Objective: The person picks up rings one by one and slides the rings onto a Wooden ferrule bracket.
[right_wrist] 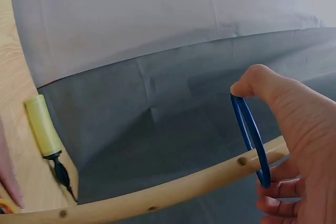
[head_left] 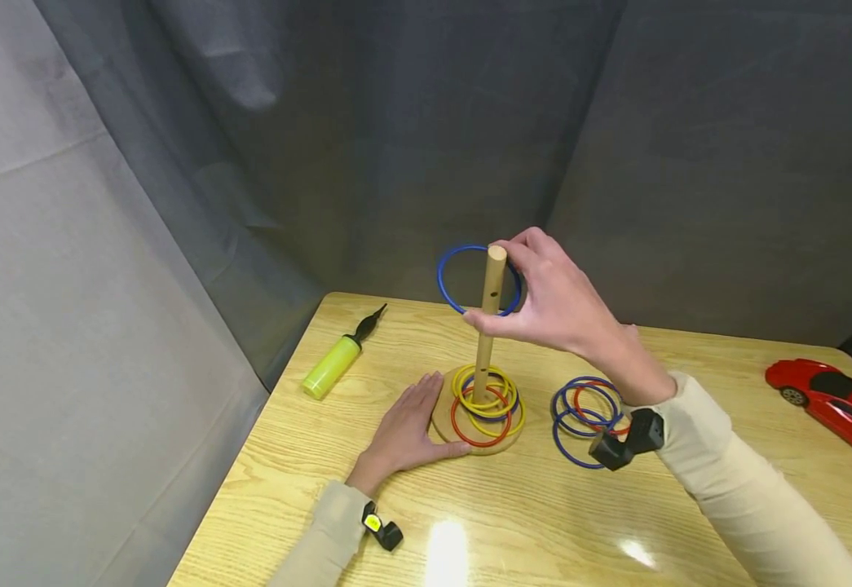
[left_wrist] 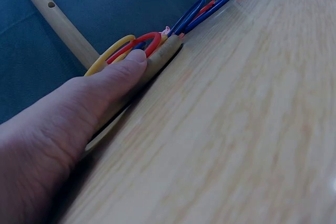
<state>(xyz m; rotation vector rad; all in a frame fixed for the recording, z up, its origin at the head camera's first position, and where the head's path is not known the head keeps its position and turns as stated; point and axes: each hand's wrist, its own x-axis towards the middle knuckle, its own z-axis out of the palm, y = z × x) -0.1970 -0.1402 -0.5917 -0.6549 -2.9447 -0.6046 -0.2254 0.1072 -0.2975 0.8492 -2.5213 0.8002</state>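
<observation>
A wooden pole [head_left: 483, 346] rises from a round wooden base [head_left: 442, 420]. My right hand [head_left: 561, 297] pinches a blue ring [head_left: 442, 281] between thumb and fingers near the pole's top. In the right wrist view, the blue ring [right_wrist: 254, 129] loops around the pole [right_wrist: 199, 182]. Against the base's left side rests my left hand [head_left: 411, 428], fingers extended along the far edge and thumb on the near edge. The left wrist view shows the thumb [left_wrist: 123, 74] touching the rim. Yellow rings [head_left: 519, 420], a red ring [head_left: 458, 436] and blue lie stacked around the pole's foot.
Right of the base lies a loose pile of blue rings [head_left: 559, 444] with red among them. A yellow-green hand pump [head_left: 333, 367] with a black nozzle lies at the left. At the table's right end sits a red toy car [head_left: 836, 403]. Dark fabric [head_left: 396, 163] hangs behind the table.
</observation>
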